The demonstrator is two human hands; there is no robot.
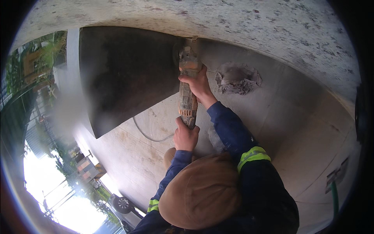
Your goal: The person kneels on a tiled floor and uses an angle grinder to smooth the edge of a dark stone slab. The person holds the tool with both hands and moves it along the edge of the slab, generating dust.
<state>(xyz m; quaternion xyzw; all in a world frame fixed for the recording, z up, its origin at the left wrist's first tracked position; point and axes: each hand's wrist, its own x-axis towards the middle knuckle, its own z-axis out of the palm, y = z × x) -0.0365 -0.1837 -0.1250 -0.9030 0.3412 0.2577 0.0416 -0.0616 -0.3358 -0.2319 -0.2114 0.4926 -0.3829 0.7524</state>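
Note:
I hold a dusty orange-and-grey angle grinder (pixel 188 102) with both hands. My left hand (pixel 185 137) is closed around its rear end. Farther forward, my right hand (pixel 199 85) wraps the body just behind the head. The grinder points away from me, its disc (pixel 177 52) partly hidden and blurred by dust. That disc is beside the right edge of a dark flat panel (pixel 128 74), under the speckled pale stone surface (pixel 249 23); whether it touches either I cannot tell.
A crumpled dusty bundle (pixel 237 79) lies right of the grinder. A thin cord (pixel 150 137) curves over the pale floor (pixel 128 156). At the far right is a green hose (pixel 335 199). A parked car (pixel 124 206) stands lower left. Rounded brown cloth (pixel 200 191) fills the lower middle.

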